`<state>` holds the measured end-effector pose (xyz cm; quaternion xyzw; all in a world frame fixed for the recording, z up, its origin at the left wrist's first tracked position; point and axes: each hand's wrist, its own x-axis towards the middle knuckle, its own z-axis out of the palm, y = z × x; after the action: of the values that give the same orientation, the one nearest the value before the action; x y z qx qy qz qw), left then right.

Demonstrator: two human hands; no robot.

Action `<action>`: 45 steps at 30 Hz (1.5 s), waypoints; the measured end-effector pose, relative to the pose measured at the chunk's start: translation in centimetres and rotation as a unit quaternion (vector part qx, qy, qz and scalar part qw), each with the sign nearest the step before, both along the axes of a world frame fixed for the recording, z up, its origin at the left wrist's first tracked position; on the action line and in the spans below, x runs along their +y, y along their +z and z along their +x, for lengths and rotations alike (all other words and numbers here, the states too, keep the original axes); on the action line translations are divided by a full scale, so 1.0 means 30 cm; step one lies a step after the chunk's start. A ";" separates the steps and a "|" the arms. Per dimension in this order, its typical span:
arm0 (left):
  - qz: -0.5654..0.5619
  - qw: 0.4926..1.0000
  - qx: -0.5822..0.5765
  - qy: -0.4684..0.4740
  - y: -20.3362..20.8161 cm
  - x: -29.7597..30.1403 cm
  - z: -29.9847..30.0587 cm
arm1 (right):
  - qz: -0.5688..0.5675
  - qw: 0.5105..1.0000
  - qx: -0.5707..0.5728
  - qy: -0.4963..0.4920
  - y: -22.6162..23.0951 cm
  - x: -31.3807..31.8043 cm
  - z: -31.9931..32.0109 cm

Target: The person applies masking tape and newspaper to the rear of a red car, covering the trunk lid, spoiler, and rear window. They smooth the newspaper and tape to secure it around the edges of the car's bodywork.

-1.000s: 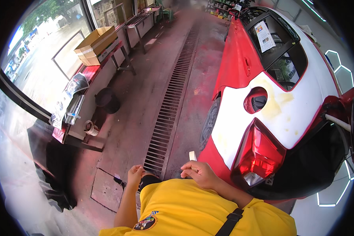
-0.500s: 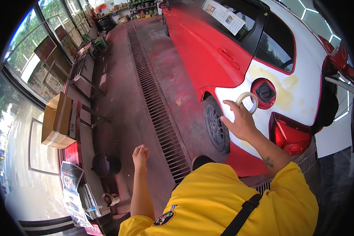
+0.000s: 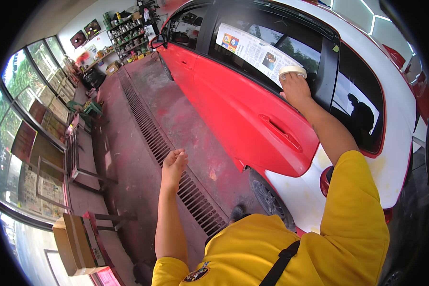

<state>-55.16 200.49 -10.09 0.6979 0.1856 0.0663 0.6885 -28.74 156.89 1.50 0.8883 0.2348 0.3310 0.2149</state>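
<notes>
My right hand (image 3: 298,90) grips a cream roll of masking tape (image 3: 293,70) by the rear window of a red and white car. A strip of newspaper (image 3: 257,53) covers part of that window's dark glass, and the tape roll overlaps its near lower end. Away from the car, my left hand (image 3: 175,164) is raised above the floor grate, its fingers curled together; what they hold, if anything, is hidden. Below the window is the red rear door (image 3: 243,102) with its handle (image 3: 280,132). Yellowish patches mark the white rear panel (image 3: 291,193).
A long drain grate (image 3: 148,121) runs along the floor beside the car. At the left, a cardboard box (image 3: 76,243) sits near a bench (image 3: 76,155) and the windows. Far back are a green chair (image 3: 88,108) and shelves of cans (image 3: 128,35). The rear wheel (image 3: 269,195) is close by.
I have moved forward along the car, from the fuel filler to the door window. My right hand has carried the tape roll up to the newspaper. The left hand stays raised and closed.
</notes>
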 end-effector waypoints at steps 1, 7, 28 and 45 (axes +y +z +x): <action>0.014 0.999 -0.023 -0.018 0.038 0.011 0.114 | -0.001 1.000 0.009 -0.008 -0.014 -0.004 0.045; 0.043 0.970 -0.113 -0.210 0.279 -0.140 0.769 | -0.062 0.997 -0.033 0.042 0.036 -0.004 0.180; 0.388 0.539 -0.667 -0.338 0.381 -0.469 1.928 | 0.188 0.842 -0.374 -0.340 0.345 0.160 0.303; 0.426 0.564 -0.669 -0.230 0.287 -0.523 2.063 | 0.204 0.775 -0.304 -0.515 -0.085 0.352 0.319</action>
<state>6.73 184.79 -1.49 0.6855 -0.5447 0.4243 0.2309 -19.19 167.43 -1.07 0.7527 -0.4084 0.4638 0.2270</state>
